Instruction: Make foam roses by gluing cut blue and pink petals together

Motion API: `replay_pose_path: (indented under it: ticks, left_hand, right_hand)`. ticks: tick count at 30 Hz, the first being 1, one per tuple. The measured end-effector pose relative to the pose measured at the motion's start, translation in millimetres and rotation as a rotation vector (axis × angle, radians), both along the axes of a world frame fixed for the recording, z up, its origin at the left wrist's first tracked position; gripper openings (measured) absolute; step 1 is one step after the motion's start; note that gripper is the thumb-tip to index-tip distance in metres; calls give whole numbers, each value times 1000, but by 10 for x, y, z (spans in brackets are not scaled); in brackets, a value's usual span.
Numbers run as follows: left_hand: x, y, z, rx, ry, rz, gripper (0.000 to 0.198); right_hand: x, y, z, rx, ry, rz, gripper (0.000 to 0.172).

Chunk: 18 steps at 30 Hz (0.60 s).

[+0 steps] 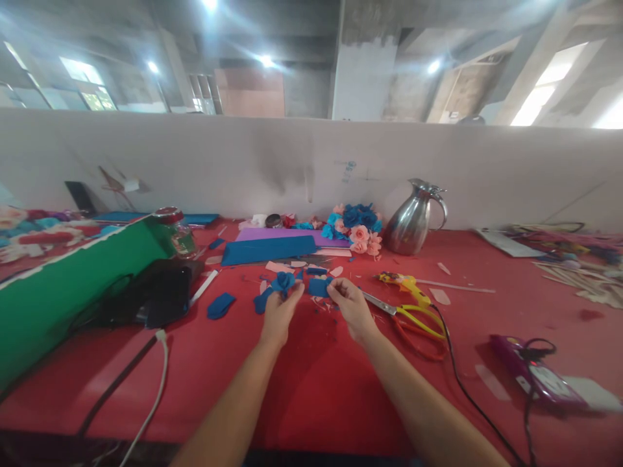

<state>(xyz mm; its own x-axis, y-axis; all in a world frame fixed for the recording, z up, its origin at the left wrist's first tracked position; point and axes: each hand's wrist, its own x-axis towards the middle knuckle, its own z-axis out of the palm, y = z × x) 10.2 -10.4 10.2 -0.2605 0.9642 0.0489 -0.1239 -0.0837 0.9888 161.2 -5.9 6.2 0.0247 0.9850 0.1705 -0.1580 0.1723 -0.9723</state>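
Note:
Between the fingers of my left hand is a small blue paper flower, held upright above the red table. My right hand pinches a blue paper petal by its right edge, a short way right of the flower. More cut blue pieces lie to the left, and another blue piece rests just beside my left hand. Scissors with yellow and red handles lie right of my right hand. Behind them is a yellow glue gun with its black cord.
Blue paper sheets lie behind my hands, near a bunch of paper flowers and a steel jug. A green panel, glass jar and black phone stand or lie left. A purple power strip lies right.

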Motion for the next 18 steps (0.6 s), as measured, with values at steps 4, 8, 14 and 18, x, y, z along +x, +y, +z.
replay_pose_path:
  ticks: [4, 8, 14, 18]
  left_hand:
    - [38, -43, 47, 74, 32, -124, 28]
    - [46, -49, 6, 55, 91, -139, 18]
    - [17, -32, -9, 114, 127, -131, 13]
    - [19, -44, 10, 112, 110, -90, 13]
  right_hand:
    - [-38, -13, 4, 44, -113, 71, 36]
    - [-35, -17, 8, 50, -114, 24, 37]
    - [-83, -52, -16, -4, -55, 102, 37]
    - [-89, -60, -34, -19, -75, 137, 23]
